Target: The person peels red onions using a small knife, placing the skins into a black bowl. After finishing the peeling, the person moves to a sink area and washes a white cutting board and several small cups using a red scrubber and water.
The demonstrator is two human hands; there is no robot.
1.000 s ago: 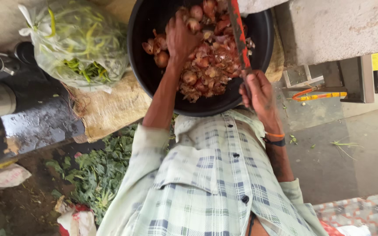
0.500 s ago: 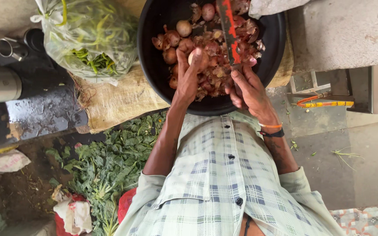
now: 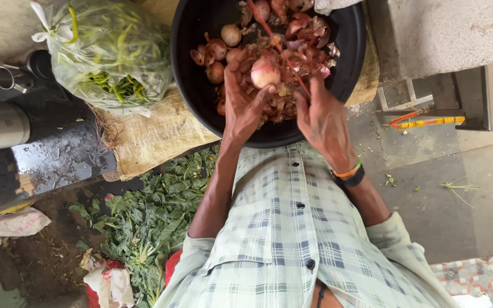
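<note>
Onion (image 3: 265, 73) in left hand (image 3: 245, 105), knife (image 3: 278, 48) beside

Burlap sacking (image 3: 161, 134) under black basin (image 3: 192, 68) and clear bag of green chillies (image 3: 112, 54).

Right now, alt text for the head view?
Left hand holds a peeled onion over a black bowl of onions and skins; right hand holds a red-handled knife against it. Bagged green chillies and leafy greens lie nearby.
</note>
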